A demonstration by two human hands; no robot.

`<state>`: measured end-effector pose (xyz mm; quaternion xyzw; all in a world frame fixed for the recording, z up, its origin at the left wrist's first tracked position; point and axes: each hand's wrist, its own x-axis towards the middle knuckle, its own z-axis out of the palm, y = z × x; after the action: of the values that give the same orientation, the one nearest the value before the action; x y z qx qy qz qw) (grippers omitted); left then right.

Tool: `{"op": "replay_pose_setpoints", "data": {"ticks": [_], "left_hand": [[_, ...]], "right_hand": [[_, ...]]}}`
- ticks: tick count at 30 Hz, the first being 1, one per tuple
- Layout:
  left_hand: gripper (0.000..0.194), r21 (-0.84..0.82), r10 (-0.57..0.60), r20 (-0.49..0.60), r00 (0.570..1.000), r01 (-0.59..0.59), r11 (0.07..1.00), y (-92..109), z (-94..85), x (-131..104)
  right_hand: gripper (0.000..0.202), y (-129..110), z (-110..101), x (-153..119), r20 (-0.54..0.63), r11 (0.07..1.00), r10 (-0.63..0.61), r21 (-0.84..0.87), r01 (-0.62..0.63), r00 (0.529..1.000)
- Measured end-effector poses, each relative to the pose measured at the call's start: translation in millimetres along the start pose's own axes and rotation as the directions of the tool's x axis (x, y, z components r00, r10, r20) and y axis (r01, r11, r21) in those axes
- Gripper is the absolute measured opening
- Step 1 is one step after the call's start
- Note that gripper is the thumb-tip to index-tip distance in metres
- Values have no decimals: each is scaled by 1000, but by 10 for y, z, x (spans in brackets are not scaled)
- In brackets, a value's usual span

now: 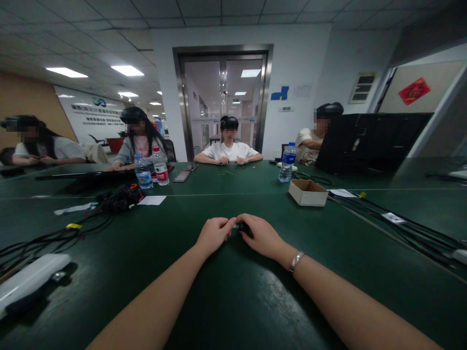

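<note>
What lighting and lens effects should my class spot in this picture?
Head view: ceiling lights glare white; edges look stretched; pale sheen on the green table; small dark object between left hand and right hand too dim to identify.

Your fingers are masking a small dark object (pixel 247 229).
Your right hand (pixel 260 235) is covering much of it and your left hand (pixel 214 235) is hiding its other end, leaving its kind unclear; your forearms are running out of view over the desk's (pixel 175 214) near edge, a white device (pixel 34 277) is being cut off by the left, and a monitor (pixel 368 143) is concealing part of a person (pixel 310 141) at the far edge.
</note>
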<state>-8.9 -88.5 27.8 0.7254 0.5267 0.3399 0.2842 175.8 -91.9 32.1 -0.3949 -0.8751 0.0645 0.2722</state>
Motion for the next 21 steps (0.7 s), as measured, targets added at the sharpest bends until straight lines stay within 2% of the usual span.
{"op": "replay_pose_setpoints", "data": {"ticks": [4, 8, 10, 12, 15, 18, 19, 21], "left_hand": [[60, 39, 21, 27, 999, -22, 999, 9, 5, -32], [60, 84, 29, 44, 999, -32, 996, 46, -5, -70], [59, 94, 26, 50, 998, -30, 995, 74, -6, -85], [58, 101, 12, 55, 998, -17, 995, 101, -8, -103], [58, 84, -36, 46, 998, 32, 996, 109, -78, -172], [51, 69, -98, 70, 993, 93, 993, 24, -362, -373], [45, 118, -95, 76, 993, 85, 989, -37, -520, -481], [33, 332, -25, -12, 1000, 27, 943, -218, -919, -756]], "right_hand": [[35, -60, 27, -9, 31, 998, -23, -64, 25, 999], [28, -77, 33, -15, 59, 992, 14, -124, -7, 998], [31, -74, 28, -14, 48, 990, 58, -132, -52, 997], [31, -67, 3, -19, 36, 985, 105, -142, -99, 994], [21, -10, -122, -90, 31, 975, 133, -186, -125, 991], [14, 184, -414, -305, -5, 956, 196, -221, -192, 981], [16, 286, -549, -415, -14, 940, 238, -247, -234, 971], [19, 534, -855, -679, -38, 874, 366, -331, -357, 930]]}}
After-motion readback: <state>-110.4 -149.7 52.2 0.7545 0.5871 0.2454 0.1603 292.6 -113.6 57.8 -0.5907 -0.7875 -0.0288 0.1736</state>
